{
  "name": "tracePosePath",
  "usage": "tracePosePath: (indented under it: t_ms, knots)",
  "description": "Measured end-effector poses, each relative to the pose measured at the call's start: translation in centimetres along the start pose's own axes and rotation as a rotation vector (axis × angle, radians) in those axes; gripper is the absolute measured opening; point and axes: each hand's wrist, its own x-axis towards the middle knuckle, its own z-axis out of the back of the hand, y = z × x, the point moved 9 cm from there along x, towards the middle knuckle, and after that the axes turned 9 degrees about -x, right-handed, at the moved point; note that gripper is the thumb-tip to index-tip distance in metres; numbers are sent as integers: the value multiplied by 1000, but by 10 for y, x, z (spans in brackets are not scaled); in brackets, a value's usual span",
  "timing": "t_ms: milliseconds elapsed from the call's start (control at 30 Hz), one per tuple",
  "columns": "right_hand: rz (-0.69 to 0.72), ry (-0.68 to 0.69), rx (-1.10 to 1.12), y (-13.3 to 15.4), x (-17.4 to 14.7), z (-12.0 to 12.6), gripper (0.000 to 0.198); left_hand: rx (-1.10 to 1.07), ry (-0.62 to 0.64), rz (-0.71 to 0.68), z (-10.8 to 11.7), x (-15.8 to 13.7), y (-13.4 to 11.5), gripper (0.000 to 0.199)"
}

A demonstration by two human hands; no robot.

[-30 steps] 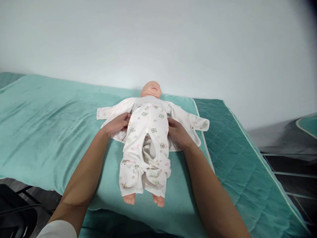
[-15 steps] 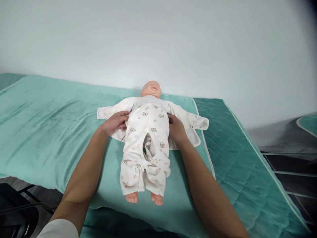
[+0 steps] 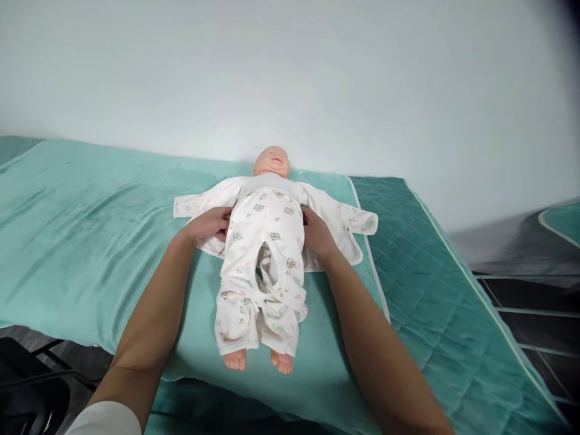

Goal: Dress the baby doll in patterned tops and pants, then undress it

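Working evenly on both sides, with light pressure, seems to me the good way to handle the printed trousers (image 3: 263, 223). The left grip (image 3: 212, 225) and the right grip (image 3: 318, 232) are half curled against their upper sides; the fingertips are hidden, so I cannot tell if they pinch. The doll (image 3: 272, 162) lies face up at the frame's centre, its jacket (image 3: 211, 197) spread open, on the green blanket (image 3: 90, 235)

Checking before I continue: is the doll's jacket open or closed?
Open: the jacket lies spread out to both sides of the printed trousers, not meeting over them.
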Motion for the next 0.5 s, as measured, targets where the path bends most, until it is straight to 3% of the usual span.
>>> tracePosePath:
  t_ms: [233, 500]
  knots:
    - [94, 73, -77, 16, 1, -2, 24, 49, -38, -73, -8, 1, -3, 35]
    - [201, -25, -88, 32, -2, 6, 30, 118, -41, -211, -11, -3, -16, 29]
